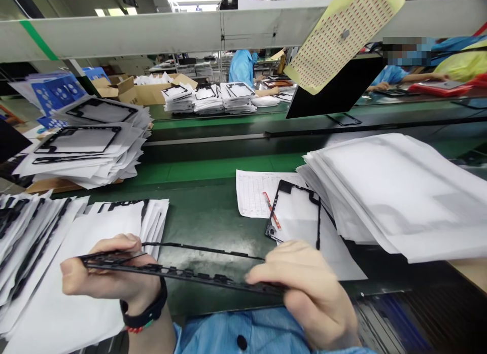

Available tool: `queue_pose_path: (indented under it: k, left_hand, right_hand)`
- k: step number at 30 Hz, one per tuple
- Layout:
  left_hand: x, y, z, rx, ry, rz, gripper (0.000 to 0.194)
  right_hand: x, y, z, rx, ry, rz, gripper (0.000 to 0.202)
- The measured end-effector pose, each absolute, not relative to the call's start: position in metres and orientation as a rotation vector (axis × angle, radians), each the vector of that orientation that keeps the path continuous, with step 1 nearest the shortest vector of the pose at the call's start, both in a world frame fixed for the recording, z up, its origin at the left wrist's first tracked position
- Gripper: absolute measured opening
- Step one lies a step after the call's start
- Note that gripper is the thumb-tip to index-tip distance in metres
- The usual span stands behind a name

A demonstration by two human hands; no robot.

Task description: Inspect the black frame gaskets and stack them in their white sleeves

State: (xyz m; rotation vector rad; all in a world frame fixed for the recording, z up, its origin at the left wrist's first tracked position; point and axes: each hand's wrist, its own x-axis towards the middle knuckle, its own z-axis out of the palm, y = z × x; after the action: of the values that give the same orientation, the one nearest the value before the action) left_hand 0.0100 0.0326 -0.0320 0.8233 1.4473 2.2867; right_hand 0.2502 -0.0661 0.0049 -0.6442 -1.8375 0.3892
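Left hand (117, 273) and right hand (304, 288) both close on opposite ends of a thin black frame (182, 274), fingers curled over its edges, the frame tilted nearly edge-on above the green work surface (198, 227). The left hand's thumb points outward; the right hand's knuckles face up. The frame is open-centred, with narrow, notched, dark rims. A dark wristband (146, 313) and red beads (140, 327) encircle the left wrist.

Beyond the right hand, a second black frame (318, 217) lies on a translucent white sheet, beside a red pen (271, 210) resting partly on a printed form (251, 194). To the right stands a stack of white sheets (399, 191); to the left, frames interleaved with paper (110, 222). A yellow dotted sheet (342, 39) hangs from the rail (152, 34), partly blocking the background.
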Motion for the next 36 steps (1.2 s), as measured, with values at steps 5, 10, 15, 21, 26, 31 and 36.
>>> queue_pose_path:
  k: [5, 10, 15, 21, 26, 31, 36]
  left_hand:
    - [0.005, 0.039, -0.028, 0.92, 1.385, 2.281, 0.058]
    - [0.015, 0.037, -0.014, 0.824, 1.421, 2.293, 0.039]
    - [0.018, 0.045, -0.021, 1.057, 1.414, 2.049, 0.052]
    - [0.02, 0.036, -0.042, 1.084, 1.283, 1.656, 0.097]
    - [0.033, 0.017, -0.011, 0.459, 0.836, 1.066, 0.03]
    - [0.036, 0.013, 0.021, -0.282, 0.517, 1.054, 0.044]
    - [0.035, -0.005, 0.022, -0.612, 0.248, 1.063, 0.031]
  right_hand:
    - [0.261, -0.057, 0.007, -0.693, -1.974, 0.89, 0.035]
    - [0.275, -0.05, 0.002, -0.483, -1.915, 1.367, 0.04]
    - [0.276, -0.043, -0.009, -0.441, -1.628, 1.695, 0.038]
    - [0.274, -0.032, -0.005, -0.232, -1.053, 1.715, 0.024]
    - [0.258, -0.034, 0.005, -0.301, -0.904, 1.643, 0.023]
    - [0.246, -0.057, 0.012, -0.183, -0.798, 1.638, 0.028]
    - [0.242, -0.08, 0.023, -0.371, -0.649, 1.566, 0.051]
